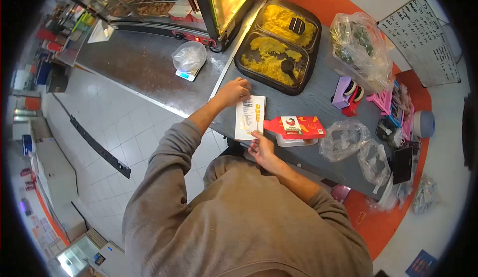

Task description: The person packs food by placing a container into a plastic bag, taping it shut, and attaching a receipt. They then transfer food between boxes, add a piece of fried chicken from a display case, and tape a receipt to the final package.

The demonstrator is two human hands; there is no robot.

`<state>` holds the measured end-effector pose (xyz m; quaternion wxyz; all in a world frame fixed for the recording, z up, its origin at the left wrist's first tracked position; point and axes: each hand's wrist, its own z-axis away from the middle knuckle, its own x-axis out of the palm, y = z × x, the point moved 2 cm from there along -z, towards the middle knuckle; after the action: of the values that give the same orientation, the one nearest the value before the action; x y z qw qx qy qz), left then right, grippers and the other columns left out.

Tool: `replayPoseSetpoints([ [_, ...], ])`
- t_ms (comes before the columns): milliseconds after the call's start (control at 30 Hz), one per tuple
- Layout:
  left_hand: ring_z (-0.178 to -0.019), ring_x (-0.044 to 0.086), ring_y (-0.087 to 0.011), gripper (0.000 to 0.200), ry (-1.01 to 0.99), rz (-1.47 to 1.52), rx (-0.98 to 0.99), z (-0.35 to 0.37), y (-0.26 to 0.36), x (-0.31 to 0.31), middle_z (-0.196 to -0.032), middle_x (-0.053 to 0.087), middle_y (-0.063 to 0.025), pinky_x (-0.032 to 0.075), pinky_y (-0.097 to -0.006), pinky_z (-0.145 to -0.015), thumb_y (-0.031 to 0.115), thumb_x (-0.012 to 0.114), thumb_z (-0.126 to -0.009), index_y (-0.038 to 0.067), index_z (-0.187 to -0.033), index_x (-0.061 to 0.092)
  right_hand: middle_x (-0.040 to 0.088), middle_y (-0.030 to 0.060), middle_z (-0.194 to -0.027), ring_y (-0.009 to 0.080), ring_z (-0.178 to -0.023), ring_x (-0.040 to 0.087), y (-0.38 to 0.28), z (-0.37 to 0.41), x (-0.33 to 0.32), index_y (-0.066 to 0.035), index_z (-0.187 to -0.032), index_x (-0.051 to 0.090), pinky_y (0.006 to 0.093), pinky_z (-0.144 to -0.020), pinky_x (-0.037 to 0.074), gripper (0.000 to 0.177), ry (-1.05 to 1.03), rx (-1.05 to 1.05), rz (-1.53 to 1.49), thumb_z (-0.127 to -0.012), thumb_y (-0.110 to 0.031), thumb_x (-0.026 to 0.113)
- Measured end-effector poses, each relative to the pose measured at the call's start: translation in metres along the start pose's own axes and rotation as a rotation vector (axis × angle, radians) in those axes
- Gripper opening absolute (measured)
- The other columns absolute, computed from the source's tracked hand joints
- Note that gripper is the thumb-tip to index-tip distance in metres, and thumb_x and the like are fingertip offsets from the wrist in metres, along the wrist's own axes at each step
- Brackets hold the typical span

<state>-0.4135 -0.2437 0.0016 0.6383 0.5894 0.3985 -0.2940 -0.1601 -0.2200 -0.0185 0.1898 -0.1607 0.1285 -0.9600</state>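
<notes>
My left hand is closed at the top edge of a white, flat, card-like packet with large yellow lettering, a printed label and some handwriting. At its lower right corner my right hand pinches the packet between thumb and fingers, with the other fingers loosely curled. Just right of the packet lies a red food box with a white bird-logo panel, on top of something pale that is mostly hidden. The packet is over the grey counter near its front edge.
Beyond my hands sits a black tray of yellow rice with dark scoops. A bagged item rests on a small scale, near a lit food warmer. Rightward are plastic bags, tape dispensers, a pink basket and a tub of greens.
</notes>
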Motion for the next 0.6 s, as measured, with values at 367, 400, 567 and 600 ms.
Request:
replayPoseSetpoints([
  [367, -0.077, 0.068, -0.0154, 0.022, -0.283, 0.767, -0.381, -0.031, -0.083, 0.061, -0.088, 0.075, -0.0071, 0.053, -0.0298, -0.075, 0.017, 0.076, -0.076, 0.006, -0.094, 0.077, 0.059, 0.0081, -0.062, 0.0162, -0.042, 0.054, 0.002, -0.006, -0.001, 0.000, -0.075, 0.065, 0.0337, -0.038, 0.042, 0.047, 0.250, -0.212, 0.569, -0.086, -0.045, 0.068],
  [400, -0.078, 0.068, -0.0151, 0.021, -0.309, 0.662, -0.375, -0.033, -0.084, 0.061, -0.089, 0.075, -0.0069, 0.053, -0.0303, -0.075, 0.016, 0.074, -0.077, 0.006, -0.095, 0.077, 0.064, 0.0116, -0.067, 0.0200, -0.048, 0.060, -0.003, 0.000, -0.001, 0.002, -0.077, 0.067, 0.0372, -0.043, 0.048, 0.049, 0.244, -0.232, 0.751, -0.086, -0.046, 0.068],
  [567, -0.091, 0.066, -0.0293, 0.026, 0.378, 0.584, -0.617, -0.016, -0.053, 0.041, -0.097, 0.071, -0.0137, 0.051, -0.0342, -0.082, 0.022, 0.068, -0.083, 0.003, -0.099, 0.071, 0.070, 0.0197, -0.081, 0.0308, -0.077, 0.069, -0.014, 0.003, -0.014, 0.006, -0.094, 0.068, 0.0443, -0.069, 0.053, 0.060, 0.458, -0.531, 1.295, -0.082, -0.053, 0.070],
  [600, -0.104, 0.060, -0.0312, 0.035, 0.472, 0.511, -0.648, 0.000, -0.035, 0.038, -0.114, 0.063, -0.0159, 0.048, -0.0375, -0.088, 0.026, 0.069, -0.082, 0.006, -0.110, 0.065, 0.071, 0.0211, -0.085, 0.0332, -0.085, 0.069, -0.020, 0.008, -0.012, 0.007, -0.100, 0.068, 0.0449, -0.077, 0.053, 0.065, 0.403, -0.588, 1.267, -0.081, -0.055, 0.070],
])
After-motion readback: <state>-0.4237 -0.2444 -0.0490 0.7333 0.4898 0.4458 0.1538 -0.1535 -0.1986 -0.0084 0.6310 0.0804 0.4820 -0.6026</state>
